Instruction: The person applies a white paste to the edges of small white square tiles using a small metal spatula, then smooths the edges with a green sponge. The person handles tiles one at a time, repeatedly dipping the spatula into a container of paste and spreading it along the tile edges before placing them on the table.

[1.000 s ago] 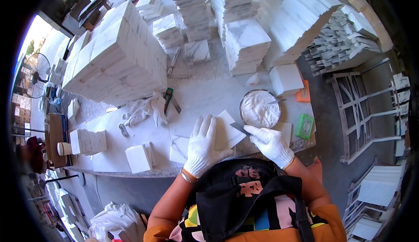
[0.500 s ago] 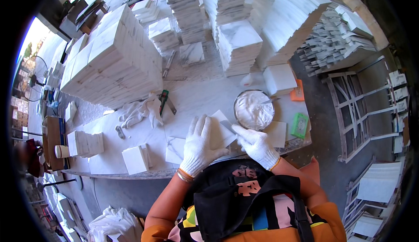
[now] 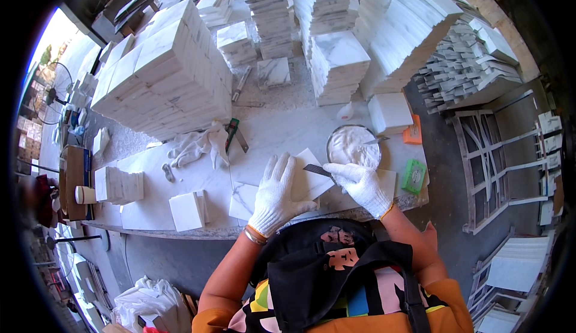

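Note:
My left hand (image 3: 275, 196), in a white knit glove, lies open with thumb and fingers apart. It rests on a white tile (image 3: 307, 184) turned at an angle and partly covers a grey-veined marble tile (image 3: 242, 198). My right hand (image 3: 362, 186), gloved alike, is closed on a thin dark scraper blade (image 3: 318, 170). The blade points left over the angled tile; its grip is hidden in the fingers. Just beyond that hand stands a round metal bowl (image 3: 329, 147) of white paste (image 3: 354, 144), with a second blade (image 3: 378, 140) across its right rim.
A green box (image 3: 413, 176), an orange box (image 3: 412, 130) and a stack of white tiles (image 3: 389, 114) sit at the right. Tall marble tile stacks (image 3: 162, 75) rise behind. A crumpled white cloth (image 3: 201, 147) and a green-handled cutter (image 3: 232, 130) lie left of centre.
My right hand has shifted slightly to the right, and the blade in it now shows its dark flat face. My left hand stays on the tile. The whole view has tilted a little.

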Demonstrator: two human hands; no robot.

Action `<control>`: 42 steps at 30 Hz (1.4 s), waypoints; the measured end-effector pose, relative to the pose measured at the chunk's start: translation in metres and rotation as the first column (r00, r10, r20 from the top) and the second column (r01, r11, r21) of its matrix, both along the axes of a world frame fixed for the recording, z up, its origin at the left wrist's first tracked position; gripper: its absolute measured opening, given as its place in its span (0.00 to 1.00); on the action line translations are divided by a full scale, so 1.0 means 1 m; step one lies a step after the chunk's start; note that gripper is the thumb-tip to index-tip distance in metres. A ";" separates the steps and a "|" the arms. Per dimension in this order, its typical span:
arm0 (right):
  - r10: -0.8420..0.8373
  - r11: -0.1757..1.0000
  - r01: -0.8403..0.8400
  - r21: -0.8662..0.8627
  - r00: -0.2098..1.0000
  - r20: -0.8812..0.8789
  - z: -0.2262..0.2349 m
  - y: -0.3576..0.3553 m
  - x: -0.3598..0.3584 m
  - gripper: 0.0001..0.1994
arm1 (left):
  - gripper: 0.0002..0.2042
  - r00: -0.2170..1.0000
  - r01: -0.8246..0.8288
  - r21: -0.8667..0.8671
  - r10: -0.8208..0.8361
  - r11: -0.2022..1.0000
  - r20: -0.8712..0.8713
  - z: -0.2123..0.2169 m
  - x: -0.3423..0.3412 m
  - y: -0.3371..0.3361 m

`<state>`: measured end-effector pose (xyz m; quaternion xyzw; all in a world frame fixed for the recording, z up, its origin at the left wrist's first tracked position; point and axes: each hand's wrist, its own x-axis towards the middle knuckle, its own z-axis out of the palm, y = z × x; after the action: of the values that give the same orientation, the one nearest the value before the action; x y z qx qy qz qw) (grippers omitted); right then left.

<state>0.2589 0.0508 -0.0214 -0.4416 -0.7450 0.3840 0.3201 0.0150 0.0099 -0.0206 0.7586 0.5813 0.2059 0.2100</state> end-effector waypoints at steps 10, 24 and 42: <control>-0.012 0.979 -0.011 0.201 0.994 0.110 0.003 -0.013 -0.004 0.16 | 0.55 1.000 -0.023 0.002 0.023 1.000 0.008 0.001 0.001 -0.001; 0.081 0.977 -0.131 0.170 0.959 0.272 0.011 -0.035 -0.015 0.15 | 0.55 0.999 -0.033 0.017 0.034 0.999 -0.013 0.002 0.003 0.002; -0.465 0.697 0.135 -0.704 0.832 -0.301 0.007 -0.034 0.017 0.09 | 0.60 0.993 -0.013 0.033 0.009 0.999 0.119 0.021 0.028 0.020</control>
<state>0.2759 0.0165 -0.0139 -0.5407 -0.3791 0.6532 0.3705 0.0431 0.0296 0.0001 0.7454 0.5684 0.2615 0.2301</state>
